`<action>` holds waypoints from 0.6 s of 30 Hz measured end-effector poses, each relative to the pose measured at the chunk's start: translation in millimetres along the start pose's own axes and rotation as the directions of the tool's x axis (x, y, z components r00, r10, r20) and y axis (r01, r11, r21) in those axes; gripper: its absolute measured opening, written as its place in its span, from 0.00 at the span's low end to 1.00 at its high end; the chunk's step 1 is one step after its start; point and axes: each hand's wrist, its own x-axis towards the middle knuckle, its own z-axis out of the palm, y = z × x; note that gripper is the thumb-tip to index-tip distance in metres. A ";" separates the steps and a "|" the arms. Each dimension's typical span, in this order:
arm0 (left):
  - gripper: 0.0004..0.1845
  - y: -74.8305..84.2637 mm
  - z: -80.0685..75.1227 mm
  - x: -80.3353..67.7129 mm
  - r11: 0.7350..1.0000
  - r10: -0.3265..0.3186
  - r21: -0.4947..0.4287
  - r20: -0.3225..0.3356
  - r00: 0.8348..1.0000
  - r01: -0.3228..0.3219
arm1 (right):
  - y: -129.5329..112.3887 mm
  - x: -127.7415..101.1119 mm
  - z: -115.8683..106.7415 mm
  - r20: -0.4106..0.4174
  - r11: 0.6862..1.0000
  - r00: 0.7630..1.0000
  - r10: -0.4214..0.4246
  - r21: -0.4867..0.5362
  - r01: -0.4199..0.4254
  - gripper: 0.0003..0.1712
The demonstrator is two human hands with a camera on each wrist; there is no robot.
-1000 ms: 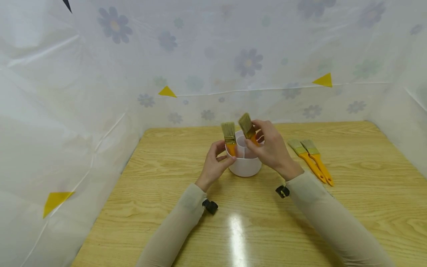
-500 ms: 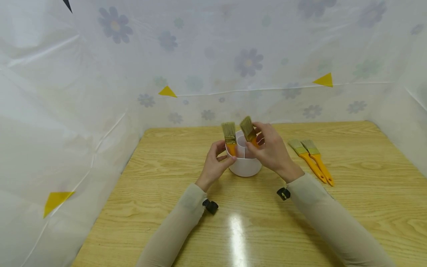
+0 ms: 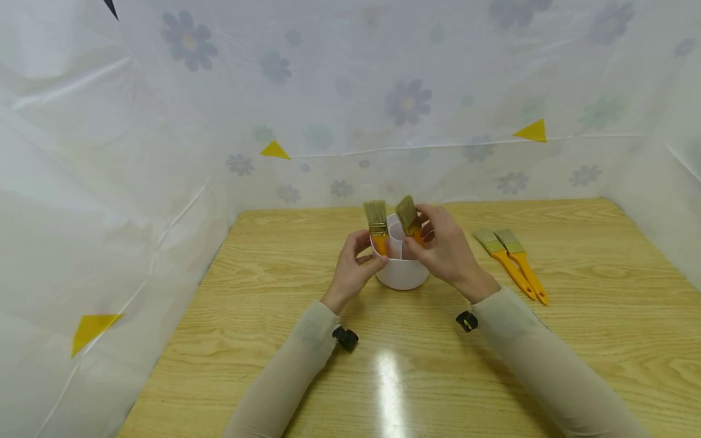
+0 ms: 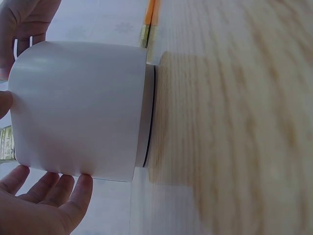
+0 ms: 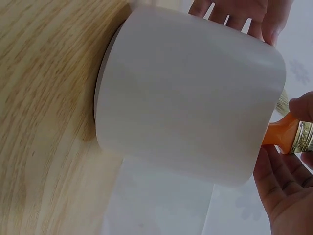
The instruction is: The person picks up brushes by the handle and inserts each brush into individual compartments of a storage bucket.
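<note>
A white round cup (image 3: 402,274) with inner dividers stands mid-table. My left hand (image 3: 353,267) grips its left side, thumb near the rim and fingers round the wall; the left wrist view shows those fingers (image 4: 49,196) under the cup (image 4: 83,107). An orange-handled brush (image 3: 376,224) stands upright, bristles up, in the cup's left part. My right hand (image 3: 446,249) pinches a second brush (image 3: 408,216) by its ferrule and handle, tilted, its handle inside the cup. The right wrist view shows that orange handle (image 5: 281,134) past the cup (image 5: 186,93).
Two more orange-handled brushes (image 3: 509,261) lie side by side on the wooden table (image 3: 274,340) to the right of the cup. Flowered plastic sheeting (image 3: 164,152) walls in the back and both sides.
My right hand has lowered its brush a little deeper into the cup. The left hand, the cup and the standing brush have stayed put.
</note>
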 end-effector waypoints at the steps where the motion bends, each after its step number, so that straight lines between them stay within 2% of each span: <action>1: 0.33 0.1 0.0 -0.1 1.000 0.000 0.000 0.000 1.000 0.000 | -0.1 -0.4 -0.1 0.000 1.000 1.000 0.000 0.000 0.000 0.34; 18: 0.32 -0.3 0.5 -0.2 1.000 0.002 0.014 -0.007 1.000 -0.002 | 1.5 -5.4 1.8 0.031 1.000 0.999 0.021 0.022 -0.022 0.34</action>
